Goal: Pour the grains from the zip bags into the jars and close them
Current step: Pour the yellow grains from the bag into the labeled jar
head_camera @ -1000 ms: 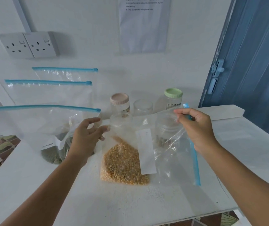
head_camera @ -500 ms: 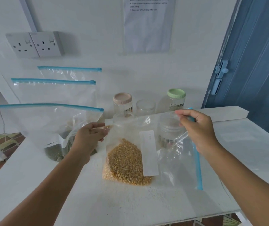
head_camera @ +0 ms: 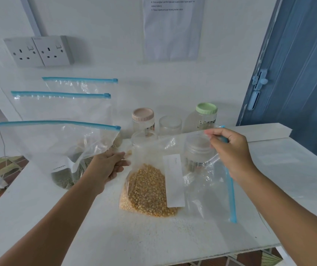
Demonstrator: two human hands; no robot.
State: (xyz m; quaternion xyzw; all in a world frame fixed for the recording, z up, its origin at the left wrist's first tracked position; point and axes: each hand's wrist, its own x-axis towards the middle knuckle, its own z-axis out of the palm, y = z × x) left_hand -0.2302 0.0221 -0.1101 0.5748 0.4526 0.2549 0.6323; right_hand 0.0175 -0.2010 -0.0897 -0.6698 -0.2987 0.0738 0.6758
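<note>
A clear zip bag of yellow corn kernels [head_camera: 150, 192] lies turned on the white table [head_camera: 57, 217], its blue zip strip running down the right side. My right hand [head_camera: 230, 150] pinches the top of that zip strip. My left hand [head_camera: 107, 164] grips the bag's upper left corner. Behind the bag stand several clear jars: one with a pink lid [head_camera: 143, 120], one with a clear lid [head_camera: 170, 124], one with a green lid [head_camera: 205, 117], and two seen through the plastic, the left one [head_camera: 144, 138] and the right one [head_camera: 197, 150].
Three more zip bags lean against the wall at left; the front one [head_camera: 57, 150] holds dark green grains. A double wall socket [head_camera: 40, 51] and a paper notice [head_camera: 173, 27] are on the wall. A blue door [head_camera: 298, 64] stands at right. The table's front edge is near.
My left hand has closed on the corn bag's upper left corner. The bag's top is stretched a little wider between both hands.
</note>
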